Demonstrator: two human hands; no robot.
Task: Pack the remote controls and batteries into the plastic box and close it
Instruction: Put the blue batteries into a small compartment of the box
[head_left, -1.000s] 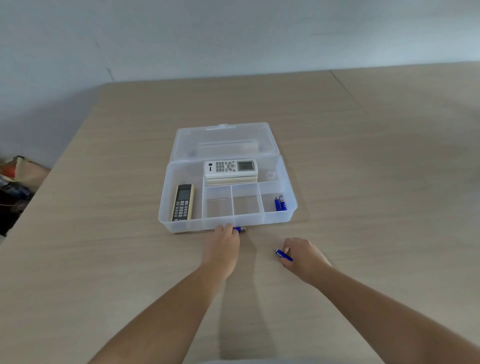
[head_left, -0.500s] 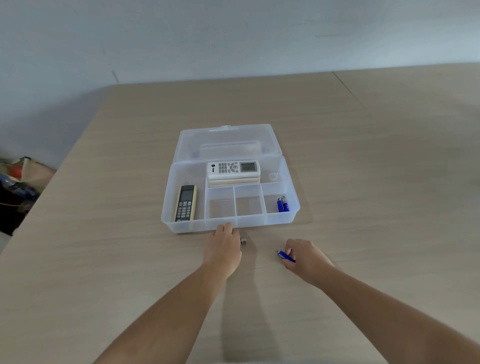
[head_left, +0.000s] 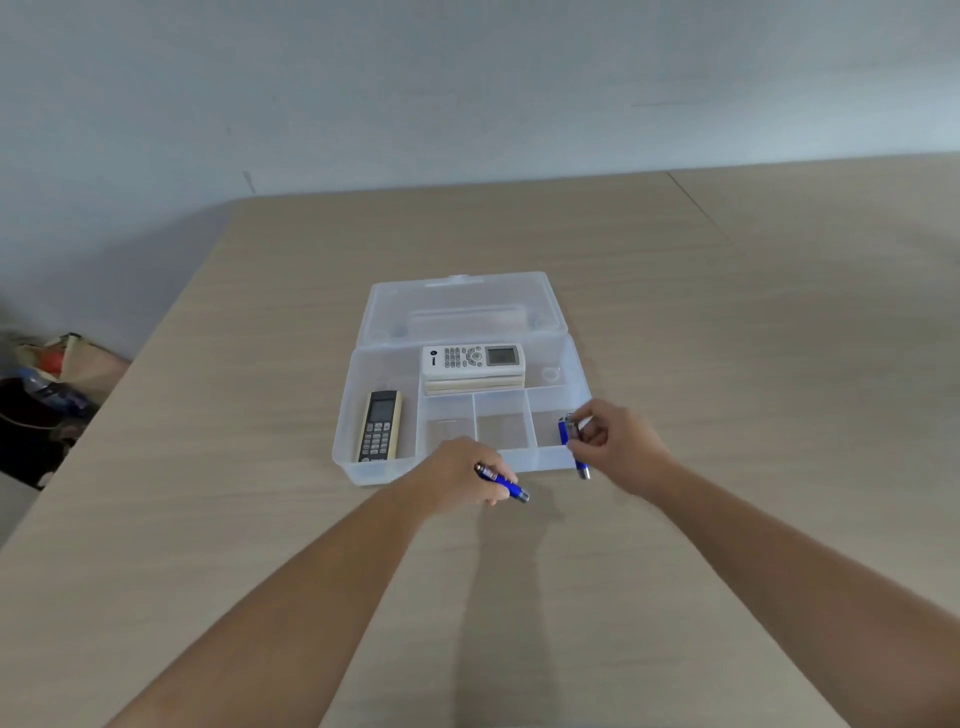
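Batteries are in both hands at the near edge of the clear plastic box (head_left: 363, 467), which sits open in the middle of the wooden table (head_left: 727, 364) with its lid (head_left: 462, 306) laid back toward the wall (head_left: 467, 78). Curled fingers of the left hand (head_left: 457, 475) grip a blue battery (head_left: 501, 482) that points out to the right, just in front of the box's front wall. Pinched in the right hand (head_left: 618, 447) is a second blue battery (head_left: 565, 430), over the right-most small front compartment, with another blue battery end (head_left: 583, 469) sticking out below the fingers, outside the front wall; whether that is a separate battery held in the same hand is hard to tell. A white remote (head_left: 471, 358) lies crosswise on top of a stack in the box's rear compartment, and a beige and black remote (head_left: 380, 426) lies lengthwise in the left compartment. Both small front compartments to the left of the right hand look bare. Off the table's left edge, a heap of bags (head_left: 47, 384) sits on the floor.
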